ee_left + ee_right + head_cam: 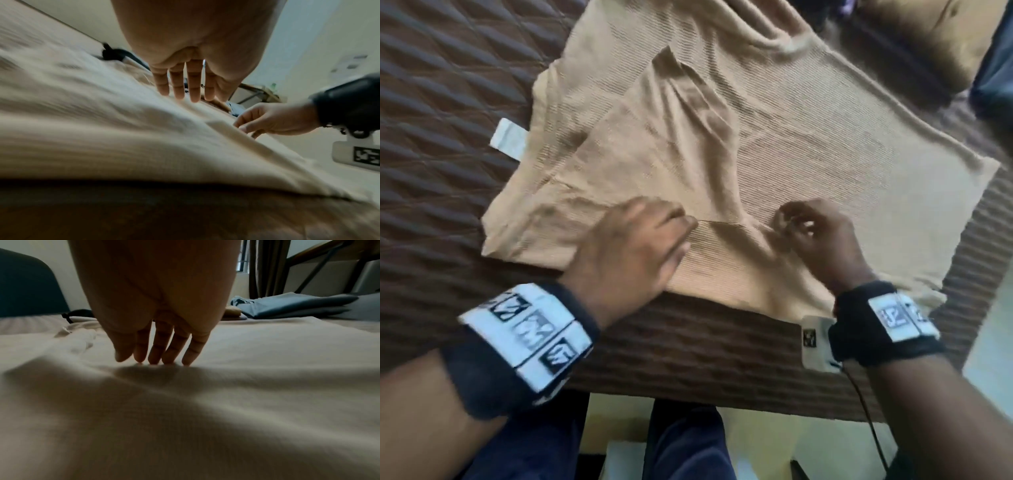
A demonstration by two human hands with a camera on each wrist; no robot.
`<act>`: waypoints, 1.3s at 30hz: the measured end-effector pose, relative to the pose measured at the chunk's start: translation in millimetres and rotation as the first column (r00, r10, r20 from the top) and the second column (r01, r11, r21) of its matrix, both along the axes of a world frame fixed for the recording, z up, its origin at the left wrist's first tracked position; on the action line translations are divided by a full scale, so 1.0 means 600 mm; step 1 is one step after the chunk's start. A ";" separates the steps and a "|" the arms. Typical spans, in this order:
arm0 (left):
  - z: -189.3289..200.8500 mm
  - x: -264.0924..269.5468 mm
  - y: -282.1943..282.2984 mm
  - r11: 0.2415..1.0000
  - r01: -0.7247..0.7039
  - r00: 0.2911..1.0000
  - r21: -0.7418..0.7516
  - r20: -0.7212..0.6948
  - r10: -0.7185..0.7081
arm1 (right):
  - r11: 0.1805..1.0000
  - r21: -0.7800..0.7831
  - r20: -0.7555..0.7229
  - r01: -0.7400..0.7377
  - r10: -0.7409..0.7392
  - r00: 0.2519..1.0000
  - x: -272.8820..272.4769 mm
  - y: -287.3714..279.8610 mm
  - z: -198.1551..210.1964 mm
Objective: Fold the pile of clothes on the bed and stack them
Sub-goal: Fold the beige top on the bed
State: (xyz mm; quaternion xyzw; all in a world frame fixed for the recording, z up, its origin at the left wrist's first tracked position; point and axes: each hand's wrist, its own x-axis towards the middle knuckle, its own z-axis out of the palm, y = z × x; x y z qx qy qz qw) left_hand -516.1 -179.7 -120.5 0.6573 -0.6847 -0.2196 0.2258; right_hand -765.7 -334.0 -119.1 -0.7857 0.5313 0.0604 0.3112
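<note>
A tan ribbed sweater [791, 137] lies spread flat on the brown quilted bed cover [448, 102], one sleeve folded across its body. My left hand [671, 233] lies flat on the near hem with straight fingers [185, 87] resting on the cloth [102, 129]. My right hand [808, 229] is a little to the right, its fingertips [160, 360] pressing down on the sweater [205, 402] beside a low crease. From the left wrist view the right hand [267, 120] touches the edge of that crease. Neither hand lifts any fabric.
A white label [508, 138] sticks out at the sweater's left edge. A mustard pillow [945, 37] and a dark blue item [996, 85] sit at the far right. Folded blue-grey clothes [298, 305] lie beyond the sweater. The bed's near edge [688, 387] runs just in front of my legs.
</note>
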 end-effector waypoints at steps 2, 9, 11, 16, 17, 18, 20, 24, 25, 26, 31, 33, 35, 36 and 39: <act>-0.028 -0.052 -0.023 0.997 0.082 0.994 0.005 0.066 -0.082 | 1.000 0.001 -0.022 -0.028 0.028 0.999 -0.036 0.022 -0.013; -0.117 -0.076 0.009 0.971 0.028 0.893 0.238 0.431 -0.131 | 0.996 -0.080 0.153 0.042 -0.030 0.988 -0.040 0.013 -0.044; -0.115 -0.078 0.008 0.964 -0.029 0.889 0.265 0.447 -0.096 | 0.993 -0.117 0.141 0.035 -0.018 0.990 -0.044 0.023 -0.041; -0.073 -0.171 -0.027 0.976 0.171 0.903 0.135 0.374 -0.210 | 0.959 -0.282 0.117 0.031 0.002 0.993 -0.118 0.087 -0.029; -0.070 -0.205 -0.040 0.945 0.313 0.889 0.093 0.322 -0.326 | 0.956 -0.288 0.114 0.055 -0.022 0.993 -0.147 0.100 -0.032; -0.074 -0.240 -0.053 0.906 0.418 0.865 0.067 0.276 -0.419 | 0.956 -0.288 0.081 0.064 -0.042 0.996 -0.181 0.111 -0.039; -0.089 -0.289 -0.069 0.879 0.462 0.840 0.116 0.259 -0.476 | 0.975 -0.220 -0.064 0.032 -0.047 0.997 -0.261 0.125 -0.060; -0.113 -0.319 -0.063 0.906 0.315 0.817 0.282 0.405 -0.410 | 0.990 -0.139 -0.328 -0.026 -0.021 0.944 -0.474 0.098 -0.102; -0.114 -0.319 -0.059 0.900 0.323 0.809 0.292 0.407 -0.423 | 0.988 -0.152 -0.363 0.028 -0.082 0.928 -0.520 0.089 -0.104; -0.113 -0.319 -0.060 0.893 0.336 0.802 0.299 0.406 -0.438 | 0.979 -0.164 -0.386 0.118 -0.174 0.906 -0.558 0.079 -0.102; -0.102 -0.349 -0.068 0.886 0.350 0.757 0.305 0.465 -0.459 | 0.936 -0.285 -0.346 0.209 -0.303 0.888 -0.541 0.076 -0.058; -0.106 -0.381 -0.069 0.875 0.403 0.728 0.268 0.485 -0.484 | 0.955 -0.294 -0.248 0.038 -0.115 0.962 -0.450 0.095 -0.061; -0.112 -0.402 -0.068 0.877 0.409 0.731 0.252 0.484 -0.480 | 0.961 -0.256 -0.207 -0.108 0.055 0.977 -0.362 0.125 -0.078; -0.116 -0.403 -0.066 0.888 0.387 0.741 0.248 0.490 -0.460 | 0.958 -0.234 -0.228 -0.165 0.110 0.967 -0.339 0.132 -0.088; -0.116 -0.346 -0.042 0.920 0.289 0.778 0.264 0.495 -0.387 | 0.958 -0.218 -0.295 -0.185 0.116 0.949 -0.355 0.128 -0.112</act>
